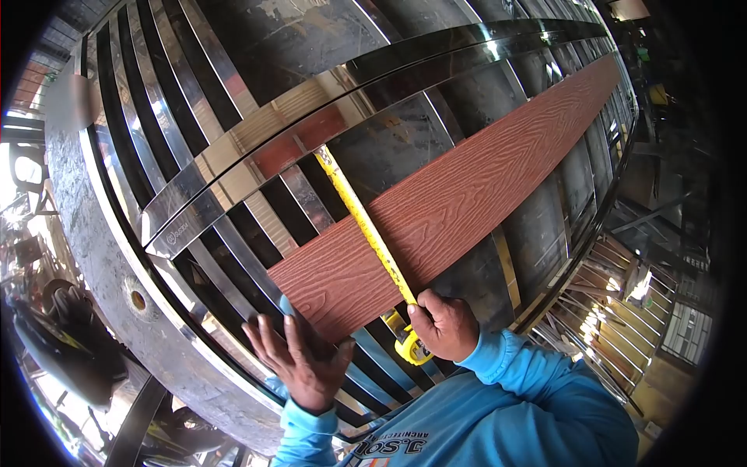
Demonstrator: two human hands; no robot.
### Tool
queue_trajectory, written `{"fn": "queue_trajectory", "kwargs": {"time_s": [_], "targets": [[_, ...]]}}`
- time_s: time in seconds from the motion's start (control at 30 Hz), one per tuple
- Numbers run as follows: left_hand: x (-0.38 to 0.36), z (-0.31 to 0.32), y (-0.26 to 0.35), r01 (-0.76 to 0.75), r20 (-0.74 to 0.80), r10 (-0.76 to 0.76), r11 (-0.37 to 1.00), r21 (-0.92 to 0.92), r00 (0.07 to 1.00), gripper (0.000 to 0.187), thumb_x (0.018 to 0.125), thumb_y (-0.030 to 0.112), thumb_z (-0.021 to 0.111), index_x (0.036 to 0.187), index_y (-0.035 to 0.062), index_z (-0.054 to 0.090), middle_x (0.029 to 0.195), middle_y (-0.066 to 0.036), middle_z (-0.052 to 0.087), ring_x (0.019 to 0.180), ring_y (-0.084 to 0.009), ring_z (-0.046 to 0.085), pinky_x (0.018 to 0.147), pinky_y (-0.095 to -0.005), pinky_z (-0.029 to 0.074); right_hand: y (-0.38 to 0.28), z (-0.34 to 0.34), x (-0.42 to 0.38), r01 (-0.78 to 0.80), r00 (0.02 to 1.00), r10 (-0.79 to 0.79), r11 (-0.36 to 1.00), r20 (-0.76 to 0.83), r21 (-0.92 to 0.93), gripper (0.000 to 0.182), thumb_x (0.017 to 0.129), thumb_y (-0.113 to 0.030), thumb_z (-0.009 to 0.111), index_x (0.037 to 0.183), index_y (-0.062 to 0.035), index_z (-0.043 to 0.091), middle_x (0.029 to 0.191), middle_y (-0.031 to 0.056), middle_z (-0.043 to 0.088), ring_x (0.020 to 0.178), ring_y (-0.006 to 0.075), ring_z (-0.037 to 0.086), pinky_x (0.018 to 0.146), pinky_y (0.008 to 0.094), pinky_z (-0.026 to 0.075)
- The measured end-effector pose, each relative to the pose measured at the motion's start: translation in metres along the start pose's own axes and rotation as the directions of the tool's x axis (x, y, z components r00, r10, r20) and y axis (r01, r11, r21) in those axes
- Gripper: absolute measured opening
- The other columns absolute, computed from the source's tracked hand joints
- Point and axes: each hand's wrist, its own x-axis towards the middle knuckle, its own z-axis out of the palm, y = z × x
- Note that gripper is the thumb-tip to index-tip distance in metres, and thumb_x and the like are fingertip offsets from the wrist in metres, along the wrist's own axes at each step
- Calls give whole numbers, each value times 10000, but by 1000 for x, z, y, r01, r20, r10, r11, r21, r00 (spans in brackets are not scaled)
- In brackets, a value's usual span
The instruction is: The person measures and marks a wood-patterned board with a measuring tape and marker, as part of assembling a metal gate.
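Note:
A long reddish-brown wood-grain board (467, 194) lies diagonally over shiny metal bars (226, 257). My right hand (443, 323) is closed on a yellow tape measure (366, 222), whose case hangs just beside the fingers. The blade crosses over the board, and its far end reaches a polished metal rail (272, 156). My left hand (303, 362) is beside the near end of the board, fingers spread and holding nothing. Whether its fingertips touch the board or the bars, I cannot tell.
The metal frame rests over a grey surface (140, 342) with a round hole at the left. A dark motorcycle-like object (66, 342) stands at the lower left. Metal bars and a grating (622, 311) are at the right.

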Motion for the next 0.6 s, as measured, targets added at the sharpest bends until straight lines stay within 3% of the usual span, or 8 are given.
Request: {"fn": "queue_trajectory", "kwargs": {"time_s": [0.07,0.1,0.2,0.23,0.37,0.6], "targets": [[32,-26,-20,-103,100,106,994,-35,989,1166,631,543,885,1554,155,288,1557,-262,280,1460,-514,222,1158,-684,198,-8,2,-2,-7,1000,7,1000,1,9,121,951,-164,625,933,-63,560,658,197,615,605,404,637,484,449,469],[47,-33,-30,-212,148,212,977,-15,966,1298,520,618,898,1564,177,266,1569,-299,254,1459,-518,228,1166,-669,193,-8,3,-3,-10,1000,10,1000,0,12,122,951,-164,625,932,-63,560,657,196,615,604,404,637,484,448,470],[79,-43,-44,-391,274,404,914,-104,873,1349,464,619,915,1566,161,287,1571,-335,234,1465,-517,224,1183,-628,191,-10,5,-4,-4,1000,4,1000,-5,19,132,956,-161,623,920,-57,551,649,191,603,590,397,627,479,434,459],[81,-40,-46,-409,313,421,906,-106,852,1471,332,577,959,1576,194,273,1568,-359,211,1453,-538,236,1178,-636,198,-10,6,-5,-3,1000,3,1000,-7,21,141,961,-157,620,910,-52,541,644,187,591,579,392,617,475,421,447],[76,-40,-58,-428,296,434,900,-88,851,1516,268,542,979,1573,210,284,1567,-363,206,1436,-558,256,1149,-671,235,-19,12,-5,2,1000,-2,999,-9,38,158,967,-158,618,898,-46,531,635,184,575,565,390,602,473,408,434],[76,-42,-59,-377,302,378,924,-62,875,1484,265,556,974,1561,261,313,1555,-330,261,1416,-564,290,1128,-684,272,-23,14,-3,-14,1000,12,997,16,69,171,969,-161,619,881,-44,530,624,177,563,541,373,584,474,403,429]]}}
